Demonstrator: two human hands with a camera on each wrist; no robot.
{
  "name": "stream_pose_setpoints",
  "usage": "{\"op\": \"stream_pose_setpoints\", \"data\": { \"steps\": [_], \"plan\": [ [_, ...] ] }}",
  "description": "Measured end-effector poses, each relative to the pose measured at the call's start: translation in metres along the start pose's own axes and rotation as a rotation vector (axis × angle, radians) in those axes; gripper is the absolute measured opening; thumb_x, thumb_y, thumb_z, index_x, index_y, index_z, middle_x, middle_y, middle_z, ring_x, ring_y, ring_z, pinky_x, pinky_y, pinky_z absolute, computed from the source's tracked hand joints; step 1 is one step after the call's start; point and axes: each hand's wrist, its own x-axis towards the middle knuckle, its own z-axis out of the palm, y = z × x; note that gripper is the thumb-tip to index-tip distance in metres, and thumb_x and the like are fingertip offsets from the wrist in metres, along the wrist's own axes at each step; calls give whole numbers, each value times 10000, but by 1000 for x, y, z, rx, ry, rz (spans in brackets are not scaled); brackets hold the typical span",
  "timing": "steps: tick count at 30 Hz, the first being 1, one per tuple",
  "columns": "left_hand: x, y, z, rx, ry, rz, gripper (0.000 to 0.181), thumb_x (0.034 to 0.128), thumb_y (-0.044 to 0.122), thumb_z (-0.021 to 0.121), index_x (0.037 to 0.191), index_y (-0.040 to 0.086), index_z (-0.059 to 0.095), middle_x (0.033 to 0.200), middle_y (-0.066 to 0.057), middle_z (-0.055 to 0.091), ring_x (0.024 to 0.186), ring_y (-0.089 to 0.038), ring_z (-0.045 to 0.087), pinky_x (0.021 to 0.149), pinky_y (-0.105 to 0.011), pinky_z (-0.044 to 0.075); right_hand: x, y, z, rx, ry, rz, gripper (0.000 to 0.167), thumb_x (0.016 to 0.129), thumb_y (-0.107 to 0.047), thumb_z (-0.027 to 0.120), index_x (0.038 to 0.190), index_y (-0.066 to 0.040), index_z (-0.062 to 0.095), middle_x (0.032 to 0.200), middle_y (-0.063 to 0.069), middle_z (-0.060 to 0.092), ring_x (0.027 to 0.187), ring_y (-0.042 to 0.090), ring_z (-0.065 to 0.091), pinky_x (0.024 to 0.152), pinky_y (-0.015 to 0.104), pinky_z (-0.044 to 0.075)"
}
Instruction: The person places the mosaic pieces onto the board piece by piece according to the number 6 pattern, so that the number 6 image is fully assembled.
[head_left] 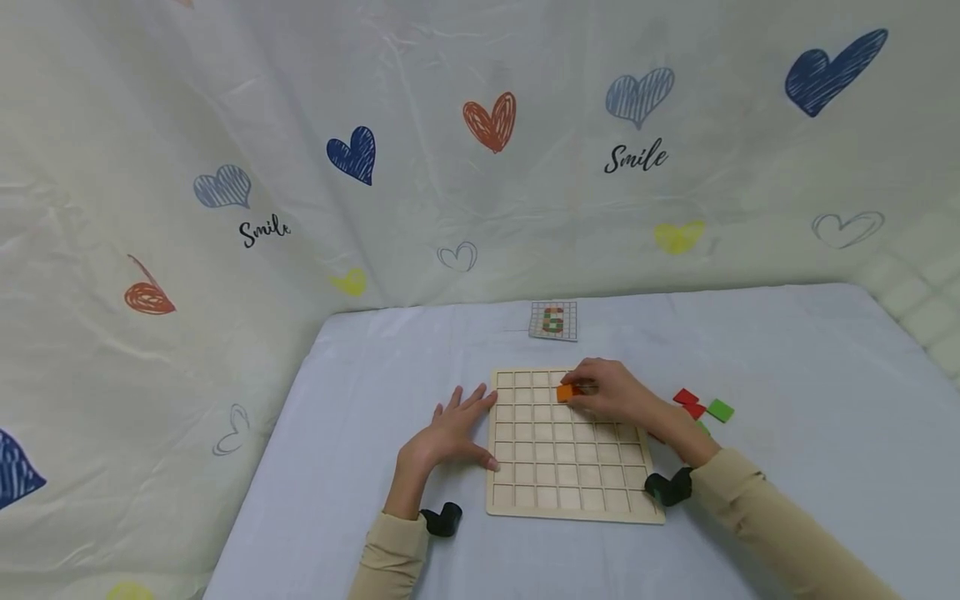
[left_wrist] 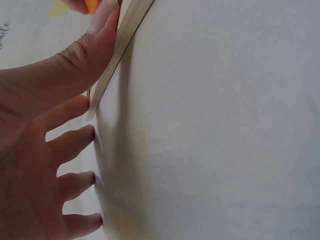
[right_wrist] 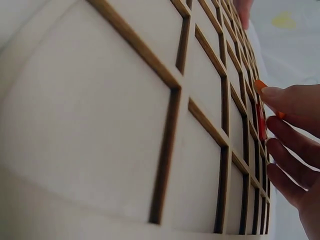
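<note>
A square wooden grid board point(head_left: 555, 467) lies on the white-covered table. My right hand point(head_left: 611, 392) pinches an orange square tile point(head_left: 564, 393) between thumb and finger, over the cells near the board's far edge. In the right wrist view a red tile point(right_wrist: 261, 121) shows just beneath the orange tile point(right_wrist: 260, 86), on the grid; its full outline is hidden by the fingers. My left hand point(head_left: 453, 433) has its fingers spread, touching the board's left edge. The left wrist view shows the left thumb point(left_wrist: 95, 45) pressing on the board's rim point(left_wrist: 125, 37).
Several loose tiles lie right of the board, among them a red tile point(head_left: 686, 397) and a green tile point(head_left: 721, 410). Beyond the board lies a card point(head_left: 553, 322) printed with a coloured grid pattern. A patterned white curtain point(head_left: 420, 200) hangs behind the table.
</note>
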Motion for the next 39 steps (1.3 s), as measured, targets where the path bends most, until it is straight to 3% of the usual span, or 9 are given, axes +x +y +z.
{"op": "stream_pose_setpoints", "data": {
  "steps": [9, 24, 31, 39],
  "plan": [
    [0, 0, 0, -3, -2, -5, 1106, 733, 310, 943, 1634, 193, 313, 1732, -33, 164, 1604, -377, -21, 1256, -644, 23, 3, -3, 6, -42, 13, -46, 223, 854, -121, 834, 1057, -45, 782, 934, 47, 677, 792, 156, 555, 669, 284, 474],
    [-2, 1, 0, -2, 1, -5, 1104, 731, 302, 944, 1633, 184, 318, 1732, -41, 167, 1604, -383, -16, 1252, -653, 26, 2, -6, 7, -42, 1, -11, 218, 859, -108, 826, 1059, -35, 780, 949, 51, 664, 817, 167, 527, 696, 305, 449],
    [-1, 0, 1, 13, 0, -13, 1106, 730, 306, 945, 1632, 177, 319, 1731, -45, 173, 1605, -381, -6, 1254, -650, 42, 1, -7, 7, -57, 30, -50, 213, 849, -106, 835, 1040, -32, 782, 941, 65, 675, 797, 184, 542, 678, 307, 445],
    [-3, 2, -1, 11, -1, -11, 1095, 741, 300, 938, 1633, 170, 316, 1731, -60, 173, 1601, -394, -7, 1252, -653, 37, -3, -6, 0, -95, 38, -37, 209, 850, -73, 815, 1052, -32, 784, 965, 62, 708, 878, 231, 613, 757, 381, 524]
  ]
}}
